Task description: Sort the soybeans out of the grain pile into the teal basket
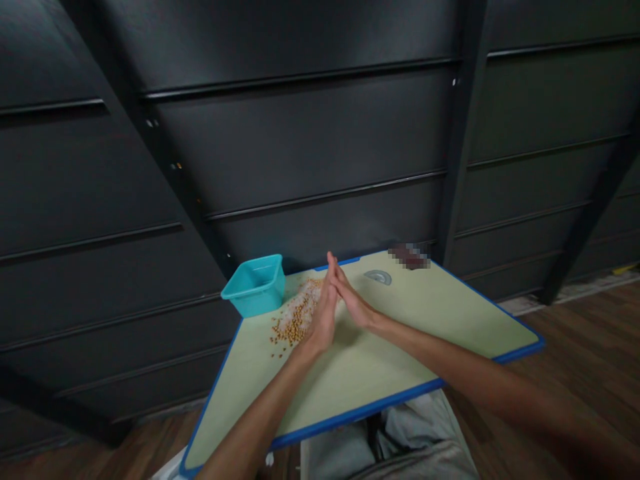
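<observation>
My left hand stands on its edge on the pale green table, fingers straight and together, right beside a heap of yellow beans and white grains. My right hand is also flat and stretched out, its fingertips meeting the left hand's fingertips above the table. Neither hand holds anything. A teal plastic tub stands at the table's far left corner, just beyond the heap.
The small table has a blue rim and a grey mark near its far edge. Dark panelled walls rise right behind it. Wooden floor lies at right and left. My grey trousers show below the table.
</observation>
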`<state>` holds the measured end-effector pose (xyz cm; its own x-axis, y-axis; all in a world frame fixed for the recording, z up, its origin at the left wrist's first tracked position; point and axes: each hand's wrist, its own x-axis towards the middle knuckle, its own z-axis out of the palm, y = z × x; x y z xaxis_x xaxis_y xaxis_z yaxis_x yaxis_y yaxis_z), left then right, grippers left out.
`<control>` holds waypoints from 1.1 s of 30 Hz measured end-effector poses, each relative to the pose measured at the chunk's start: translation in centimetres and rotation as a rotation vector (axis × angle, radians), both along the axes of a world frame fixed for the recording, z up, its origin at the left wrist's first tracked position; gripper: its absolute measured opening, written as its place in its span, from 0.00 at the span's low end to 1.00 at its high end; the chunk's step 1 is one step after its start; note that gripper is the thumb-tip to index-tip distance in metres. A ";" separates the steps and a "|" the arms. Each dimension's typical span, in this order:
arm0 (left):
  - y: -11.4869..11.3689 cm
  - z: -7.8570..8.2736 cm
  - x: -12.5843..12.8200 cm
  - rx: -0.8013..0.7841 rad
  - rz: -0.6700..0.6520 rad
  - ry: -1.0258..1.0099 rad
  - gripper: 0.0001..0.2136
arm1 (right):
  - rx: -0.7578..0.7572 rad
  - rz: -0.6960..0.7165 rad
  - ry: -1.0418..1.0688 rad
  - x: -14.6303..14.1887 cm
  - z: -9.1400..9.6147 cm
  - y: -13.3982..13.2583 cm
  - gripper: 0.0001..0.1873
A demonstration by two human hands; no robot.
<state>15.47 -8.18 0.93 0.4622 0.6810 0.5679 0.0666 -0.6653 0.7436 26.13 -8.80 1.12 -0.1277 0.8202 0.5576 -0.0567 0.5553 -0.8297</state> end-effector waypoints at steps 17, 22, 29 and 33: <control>-0.7 0.6 -0.4 0.133 -0.020 0.056 0.22 | 0.036 0.092 -0.122 1.7 0.5 -0.5 0.29; -0.2 1.2 -0.9 0.225 0.075 0.032 0.20 | 0.080 0.011 -0.175 2.1 0.8 0.2 0.27; 2.0 2.0 -4.1 0.396 0.367 0.196 0.11 | 0.017 -0.574 -0.571 6.7 -1.7 4.5 0.13; 3.9 2.5 -6.5 0.420 0.577 0.208 0.09 | -0.190 -0.974 -1.047 10.6 -3.0 4.9 0.20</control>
